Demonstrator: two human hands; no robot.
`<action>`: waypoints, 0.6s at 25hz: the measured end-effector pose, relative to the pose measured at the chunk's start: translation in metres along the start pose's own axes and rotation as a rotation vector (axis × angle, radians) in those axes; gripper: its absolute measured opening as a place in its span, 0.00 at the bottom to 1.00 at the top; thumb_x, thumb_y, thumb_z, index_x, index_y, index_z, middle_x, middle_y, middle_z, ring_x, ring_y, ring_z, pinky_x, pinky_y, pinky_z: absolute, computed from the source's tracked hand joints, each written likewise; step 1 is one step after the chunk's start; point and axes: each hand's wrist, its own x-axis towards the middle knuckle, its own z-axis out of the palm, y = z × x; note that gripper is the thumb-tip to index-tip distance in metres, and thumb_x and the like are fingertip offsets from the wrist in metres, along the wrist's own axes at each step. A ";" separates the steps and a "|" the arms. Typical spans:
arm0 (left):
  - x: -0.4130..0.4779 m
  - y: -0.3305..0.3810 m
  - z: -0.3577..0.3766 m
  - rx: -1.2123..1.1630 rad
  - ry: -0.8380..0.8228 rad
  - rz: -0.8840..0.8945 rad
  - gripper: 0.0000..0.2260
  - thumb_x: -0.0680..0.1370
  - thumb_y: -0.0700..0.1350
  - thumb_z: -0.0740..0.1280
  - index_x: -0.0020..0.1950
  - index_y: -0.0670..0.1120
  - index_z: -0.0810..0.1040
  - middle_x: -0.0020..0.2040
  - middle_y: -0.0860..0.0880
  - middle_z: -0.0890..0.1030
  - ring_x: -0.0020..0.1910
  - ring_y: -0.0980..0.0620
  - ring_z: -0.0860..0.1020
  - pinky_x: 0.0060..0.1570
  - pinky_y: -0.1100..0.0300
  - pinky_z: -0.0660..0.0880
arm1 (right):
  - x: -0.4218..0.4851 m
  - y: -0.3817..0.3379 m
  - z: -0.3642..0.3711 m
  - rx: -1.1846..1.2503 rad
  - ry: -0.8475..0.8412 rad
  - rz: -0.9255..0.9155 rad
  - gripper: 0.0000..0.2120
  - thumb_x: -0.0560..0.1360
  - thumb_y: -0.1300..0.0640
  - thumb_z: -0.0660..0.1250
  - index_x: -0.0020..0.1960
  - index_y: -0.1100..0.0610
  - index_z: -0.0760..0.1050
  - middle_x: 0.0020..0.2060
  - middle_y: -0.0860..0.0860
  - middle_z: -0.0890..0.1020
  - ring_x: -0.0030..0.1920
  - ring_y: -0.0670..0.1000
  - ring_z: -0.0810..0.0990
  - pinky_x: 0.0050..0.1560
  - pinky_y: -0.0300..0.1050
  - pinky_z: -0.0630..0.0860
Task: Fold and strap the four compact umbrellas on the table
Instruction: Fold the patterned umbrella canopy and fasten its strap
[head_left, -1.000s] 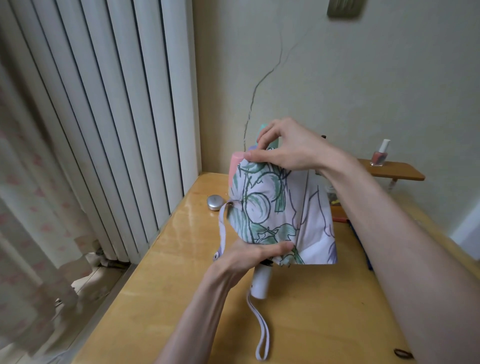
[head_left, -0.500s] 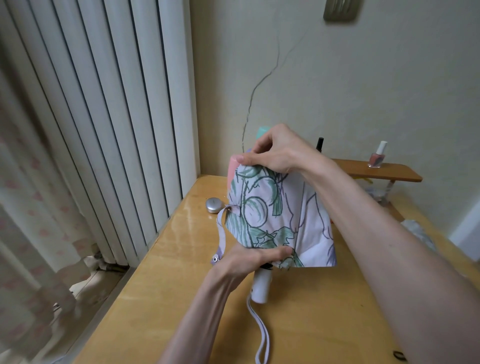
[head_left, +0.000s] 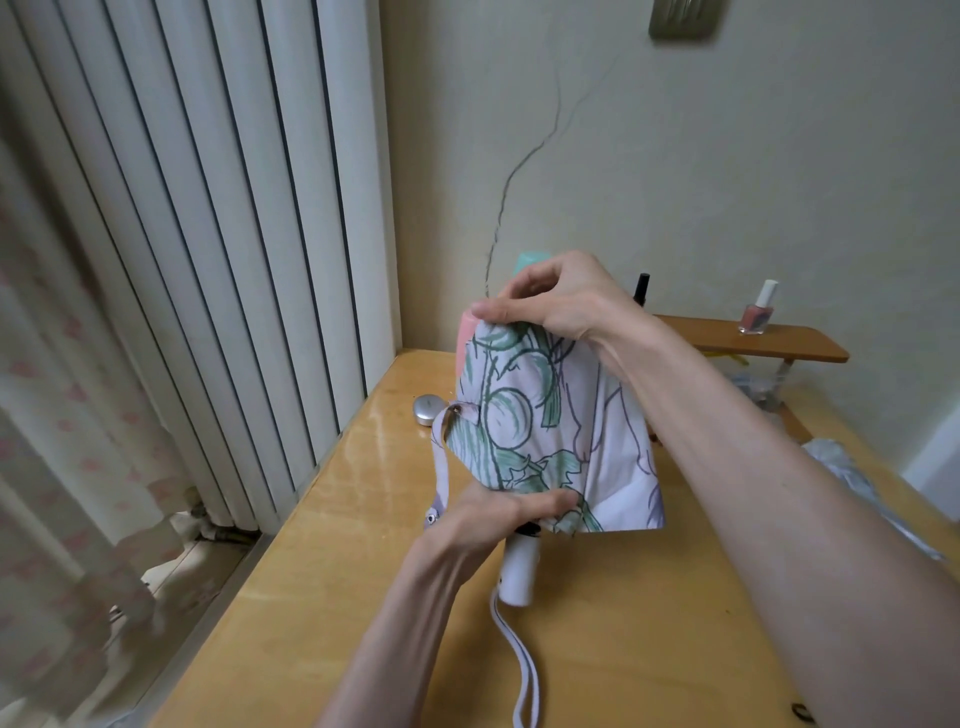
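nail polish (head_left: 754, 317) on shelf (head_left: 748, 345)

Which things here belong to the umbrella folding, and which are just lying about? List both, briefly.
Job in hand: umbrella, gripped low by the left hand, its cloth pinched at the top by the right hand; its strap, hanging loose; the table.

Lying about: silver tin, pink nail polish, black-capped bottle, shelf.

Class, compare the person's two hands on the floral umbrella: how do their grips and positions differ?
The right hand pinches the floral umbrella at its top; the left hand grips its bottom, just above the white handle. The right hand sits up high; the left hand is nearer the table. Both hold the same umbrella.
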 end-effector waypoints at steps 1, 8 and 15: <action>0.000 0.000 -0.002 -0.033 0.015 -0.002 0.12 0.73 0.34 0.79 0.55 0.42 0.85 0.50 0.47 0.89 0.47 0.50 0.88 0.48 0.60 0.82 | -0.002 0.000 -0.002 0.050 0.006 -0.038 0.13 0.67 0.46 0.84 0.38 0.54 0.85 0.33 0.47 0.85 0.36 0.42 0.80 0.44 0.36 0.75; 0.002 -0.003 -0.007 -0.068 0.009 0.057 0.17 0.73 0.31 0.78 0.60 0.43 0.84 0.55 0.44 0.89 0.53 0.46 0.87 0.57 0.53 0.82 | -0.008 -0.006 -0.027 -0.329 -0.171 -0.165 0.11 0.79 0.45 0.74 0.45 0.51 0.88 0.45 0.42 0.88 0.50 0.34 0.81 0.53 0.31 0.70; -0.001 -0.003 -0.002 -0.035 -0.064 0.040 0.15 0.74 0.31 0.78 0.58 0.43 0.86 0.55 0.43 0.88 0.53 0.46 0.87 0.56 0.54 0.82 | -0.003 -0.010 -0.034 -0.422 -0.107 -0.103 0.21 0.70 0.36 0.79 0.58 0.45 0.82 0.53 0.49 0.84 0.56 0.50 0.83 0.64 0.49 0.78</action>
